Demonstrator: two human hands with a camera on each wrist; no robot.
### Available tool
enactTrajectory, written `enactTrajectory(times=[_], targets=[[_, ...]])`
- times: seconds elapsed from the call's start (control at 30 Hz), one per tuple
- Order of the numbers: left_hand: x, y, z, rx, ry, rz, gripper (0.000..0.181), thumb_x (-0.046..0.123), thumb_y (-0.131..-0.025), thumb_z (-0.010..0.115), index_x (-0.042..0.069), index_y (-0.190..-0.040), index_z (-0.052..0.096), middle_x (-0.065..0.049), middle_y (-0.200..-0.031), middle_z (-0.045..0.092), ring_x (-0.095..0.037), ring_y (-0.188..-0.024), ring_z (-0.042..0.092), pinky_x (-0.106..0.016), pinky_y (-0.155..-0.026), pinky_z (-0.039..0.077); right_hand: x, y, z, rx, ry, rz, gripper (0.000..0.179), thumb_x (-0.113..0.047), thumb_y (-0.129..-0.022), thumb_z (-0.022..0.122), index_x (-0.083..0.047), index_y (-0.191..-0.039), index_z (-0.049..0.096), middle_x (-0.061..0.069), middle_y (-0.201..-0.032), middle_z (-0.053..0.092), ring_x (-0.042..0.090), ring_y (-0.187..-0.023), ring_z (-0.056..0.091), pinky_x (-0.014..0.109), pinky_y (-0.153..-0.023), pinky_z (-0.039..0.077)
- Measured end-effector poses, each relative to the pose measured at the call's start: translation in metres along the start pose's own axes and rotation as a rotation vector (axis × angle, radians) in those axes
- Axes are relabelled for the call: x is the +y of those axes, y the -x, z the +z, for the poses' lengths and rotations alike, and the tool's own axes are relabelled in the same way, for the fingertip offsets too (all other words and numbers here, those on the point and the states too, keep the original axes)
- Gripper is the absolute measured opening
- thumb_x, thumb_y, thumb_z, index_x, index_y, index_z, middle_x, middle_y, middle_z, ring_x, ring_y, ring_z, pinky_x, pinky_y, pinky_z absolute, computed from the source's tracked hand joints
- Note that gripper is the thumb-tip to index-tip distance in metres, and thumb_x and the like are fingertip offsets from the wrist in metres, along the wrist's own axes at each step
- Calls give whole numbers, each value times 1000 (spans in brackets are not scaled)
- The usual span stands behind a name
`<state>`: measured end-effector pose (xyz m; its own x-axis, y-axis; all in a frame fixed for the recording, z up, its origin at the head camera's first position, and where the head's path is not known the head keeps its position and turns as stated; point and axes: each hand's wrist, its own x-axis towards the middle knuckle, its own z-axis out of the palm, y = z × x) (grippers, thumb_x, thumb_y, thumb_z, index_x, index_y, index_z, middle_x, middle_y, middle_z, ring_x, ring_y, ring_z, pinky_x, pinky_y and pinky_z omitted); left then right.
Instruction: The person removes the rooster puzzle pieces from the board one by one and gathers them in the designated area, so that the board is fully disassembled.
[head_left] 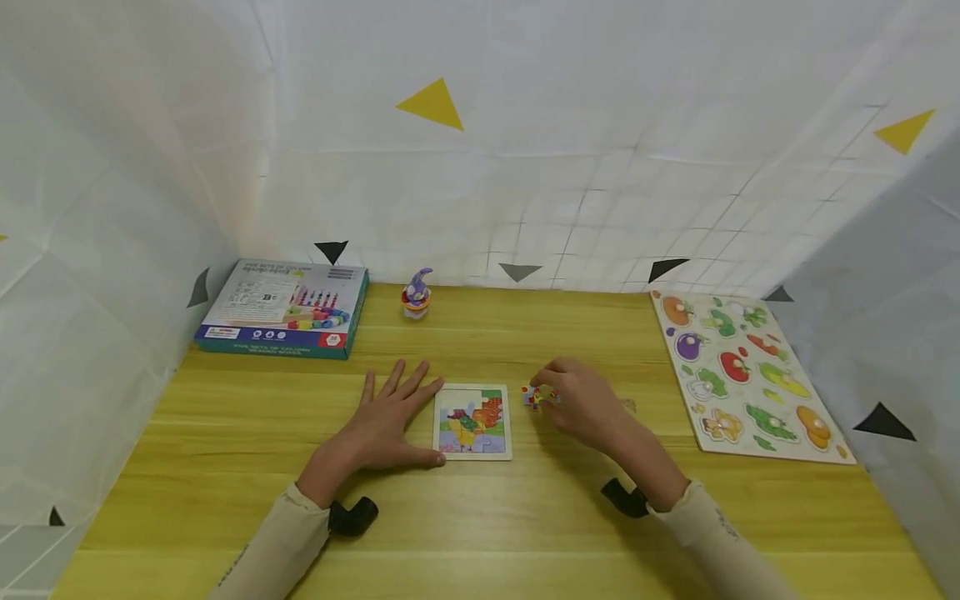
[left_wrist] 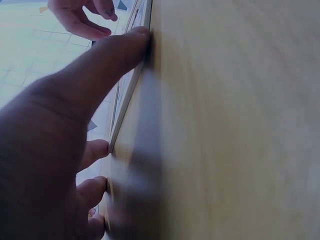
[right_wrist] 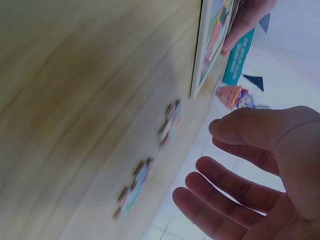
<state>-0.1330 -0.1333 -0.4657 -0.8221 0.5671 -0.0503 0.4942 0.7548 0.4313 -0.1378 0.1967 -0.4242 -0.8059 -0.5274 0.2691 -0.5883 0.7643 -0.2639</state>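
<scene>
A square picture puzzle tray (head_left: 472, 422) lies on the table, partly filled with jigsaw pieces that show a colourful picture. My left hand (head_left: 386, 425) rests on the table with fingers spread, thumb and index fingertip against the tray's left edge. Just right of the tray, my right hand (head_left: 581, 404) hovers over loose jigsaw pieces (head_left: 538, 397). In the right wrist view its fingers (right_wrist: 235, 190) are relaxed and apart, holding nothing. Two pieces lie on the wood there: one (right_wrist: 170, 124) nearer the tray, another (right_wrist: 134, 189) farther off.
A boxed toy set (head_left: 285, 308) lies at the back left, with a small purple figurine (head_left: 416, 293) to its right. On the right is a vegetable knob-puzzle board (head_left: 750, 379). A faint small item (head_left: 628, 405), its kind unclear, shows beside the right wrist. White sheeting (head_left: 525, 167) encloses the table.
</scene>
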Motion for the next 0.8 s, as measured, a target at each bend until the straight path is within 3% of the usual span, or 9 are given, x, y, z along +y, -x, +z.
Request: enactTrajectory(times=[0.8], targets=[[0, 1, -1, 3, 10, 0, 109, 74, -74, 72, 22, -160, 28, -7, -167, 8, -38, -151, -3, -71, -110, -7, -33, -29, 20, -88, -48, -43, 21, -9, -81, 81, -8, -101, 77, 5, -103, 67, 20, -94, 62, 36, -79, 56]])
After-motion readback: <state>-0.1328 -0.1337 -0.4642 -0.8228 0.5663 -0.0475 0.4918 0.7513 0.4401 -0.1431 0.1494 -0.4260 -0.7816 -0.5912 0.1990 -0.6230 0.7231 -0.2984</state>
